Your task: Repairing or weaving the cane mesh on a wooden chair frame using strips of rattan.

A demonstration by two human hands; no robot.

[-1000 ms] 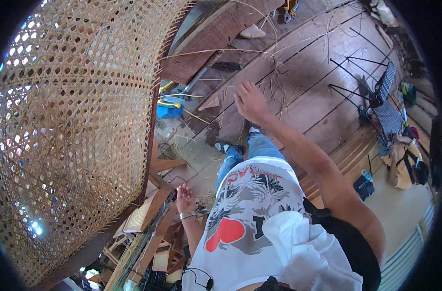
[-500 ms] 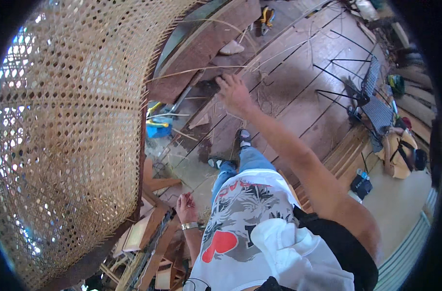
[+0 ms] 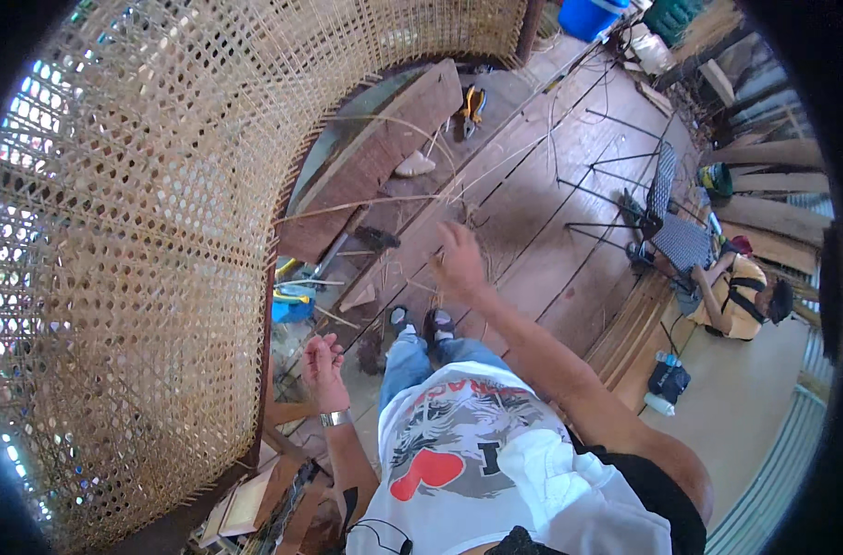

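Observation:
A large woven cane panel (image 3: pixel 153 240) in a dark wooden frame fills the left side, with loose strand ends along its edge. My left hand (image 3: pixel 323 370), with a metal watch band at the wrist, is held up just right of the panel's lower edge. Its fingers are curled in; whatever they may hold is too small to make out. My right hand (image 3: pixel 460 265) hangs over the plank floor with fingers stretched and apart, holding nothing I can see. A thin cane strip (image 3: pixel 357 205) runs from the panel's edge to a spot above that hand.
Pliers with orange handles (image 3: pixel 474 106) lie beyond a brown wooden board (image 3: pixel 375 157). A blue container (image 3: pixel 292 303) stands beside the panel. To the right, a person (image 3: pixel 741 301) sits by a patterned seat on thin black legs (image 3: pixel 685 242). Wood pieces (image 3: pixel 255 499) pile up lower left.
My right hand has drawn back from near the wooden board toward me. My left hand has risen and moved left. The view has shifted, showing more of the panel's top and the seated person.

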